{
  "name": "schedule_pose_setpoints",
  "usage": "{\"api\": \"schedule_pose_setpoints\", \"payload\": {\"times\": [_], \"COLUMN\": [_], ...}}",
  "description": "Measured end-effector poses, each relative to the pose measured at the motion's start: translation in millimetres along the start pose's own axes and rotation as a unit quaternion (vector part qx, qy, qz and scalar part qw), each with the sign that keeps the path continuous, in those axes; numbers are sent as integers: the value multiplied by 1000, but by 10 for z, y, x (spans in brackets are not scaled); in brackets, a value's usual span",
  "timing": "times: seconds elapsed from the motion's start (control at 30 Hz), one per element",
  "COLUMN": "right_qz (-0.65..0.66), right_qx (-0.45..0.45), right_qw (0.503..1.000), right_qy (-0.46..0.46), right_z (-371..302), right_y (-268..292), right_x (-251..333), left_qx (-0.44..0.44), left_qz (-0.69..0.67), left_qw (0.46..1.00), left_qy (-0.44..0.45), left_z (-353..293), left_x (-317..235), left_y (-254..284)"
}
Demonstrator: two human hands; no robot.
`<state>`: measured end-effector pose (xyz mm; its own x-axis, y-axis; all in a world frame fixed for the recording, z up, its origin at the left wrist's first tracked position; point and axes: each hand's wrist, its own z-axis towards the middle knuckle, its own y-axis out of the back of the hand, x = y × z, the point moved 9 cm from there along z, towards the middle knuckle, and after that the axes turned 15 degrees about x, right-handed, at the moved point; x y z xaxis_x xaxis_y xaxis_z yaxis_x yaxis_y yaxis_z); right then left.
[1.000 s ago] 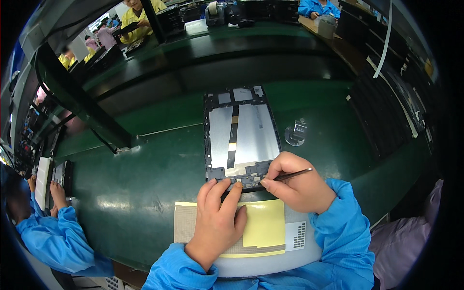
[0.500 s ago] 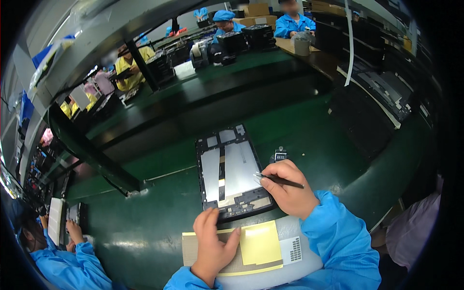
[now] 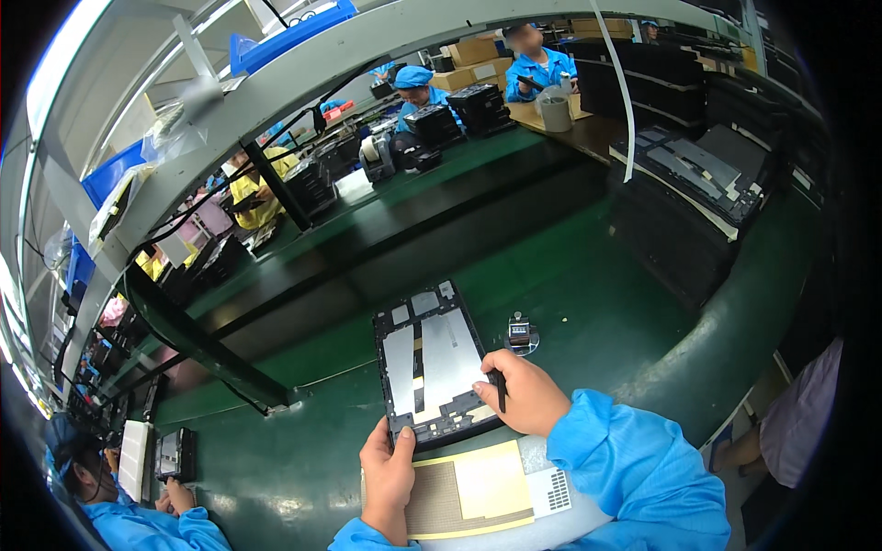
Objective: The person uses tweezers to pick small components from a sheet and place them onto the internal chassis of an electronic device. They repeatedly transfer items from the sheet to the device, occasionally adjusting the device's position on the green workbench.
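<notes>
An opened tablet (image 3: pixel 450 338) lies in front of me, with a black frame, a silver plate and a dark ribbon strip running down it. My left hand (image 3: pixel 388 473) grips its lower left corner, thumb on top and fingers along the side. At the lower right edge is my right hand (image 3: pixel 525 393), closed around black tweezers (image 3: pixel 500 389), its thumb and fingers against the tablet's edge. The tweezers' tips are not visible. Just below the tablet lie yellow-backed adhesive sheets (image 3: pixel 487 479), partly behind my left hand.
A small metal tally counter (image 3: pixel 520 332) stands right of the tablet. Stacked black tablet parts (image 3: pixel 698 174) are at the far right. A dark post (image 3: pixel 202 349) rises at the left. A co-worker in blue (image 3: pixel 138 514) sits at lower left; others work across the table.
My left hand has moved from above the sheets onto the tablet's corner. My right hand has turned the tweezers off the plate and come against the tablet's edge. The view has shifted upward.
</notes>
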<state>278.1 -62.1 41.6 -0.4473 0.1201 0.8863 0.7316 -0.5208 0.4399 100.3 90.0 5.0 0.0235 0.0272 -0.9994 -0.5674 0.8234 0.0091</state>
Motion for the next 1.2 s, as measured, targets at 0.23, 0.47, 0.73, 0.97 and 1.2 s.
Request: {"api": "schedule_pose_setpoints", "payload": {"times": [0.23, 0.47, 0.73, 0.97, 1.2], "right_qz": [108, 324, -248, -222, -229], "right_qx": [-111, 24, 100, 129, 127], "right_qw": [966, 917, 950, 957, 955], "right_qy": [206, 233, 161, 138, 140], "right_z": [-96, -45, -40, -18, -19], "right_y": [97, 46, -326, -388, -373], "right_x": [242, 369, 234, 161, 112], "left_qx": [-21, 158, -42, -301, -342], "left_qz": [-102, -281, -340, -339, 51], "left_qw": [986, 947, 939, 889, 888], "left_qy": [-128, -8, -28, -58, 304], "left_z": [-106, -457, -1436, -1760, -2002], "left_x": [-257, -311, -28, 398, 41], "left_y": [-31, -174, 718, 1753, 2152]}}
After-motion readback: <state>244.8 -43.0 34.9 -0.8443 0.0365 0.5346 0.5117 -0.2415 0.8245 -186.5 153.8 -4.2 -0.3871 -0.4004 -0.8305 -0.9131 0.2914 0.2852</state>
